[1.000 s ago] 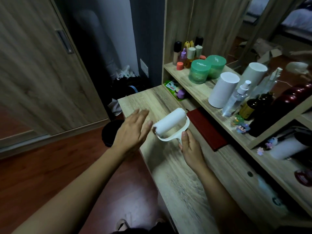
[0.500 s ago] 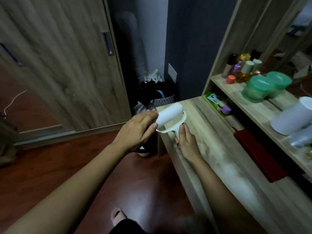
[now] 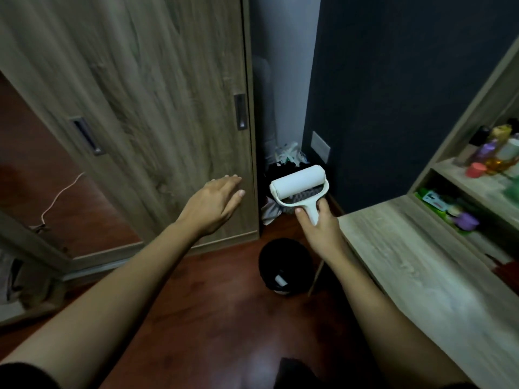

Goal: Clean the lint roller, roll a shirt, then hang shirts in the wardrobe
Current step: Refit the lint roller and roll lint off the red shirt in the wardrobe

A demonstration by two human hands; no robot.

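Holding the roller [image 3: 299, 186] by its short handle, the right hand [image 3: 318, 226] has fingers wrapped around the stem just under the fork; thumb lies up the near side. The roller is in the air, off the left end of the desk [image 3: 421, 265], above the floor and over a dark bin [image 3: 283, 265] standing below it. Drum is uppermost, tilted, its paper face white and bare as far as can be seen.

Left hand [image 3: 216, 203] is released: flat, fingers together and extended, touching nothing, reaching toward the lower part of the wardrobe door [image 3: 157, 108], near its right edge. Door looks closed on this side; a recessed pull [image 3: 240, 111] sits higher up.

Handling, judged: roller is light, rigid plastic, one hand enough. Drum spins freely and its face is tacky, so take it by handle or fork ends, never the paper. A sheet, if peeled, is thin and clings to fingers; start at a corner.

No shirt in view. Frame is motion-blurred; fine detail uncertain.
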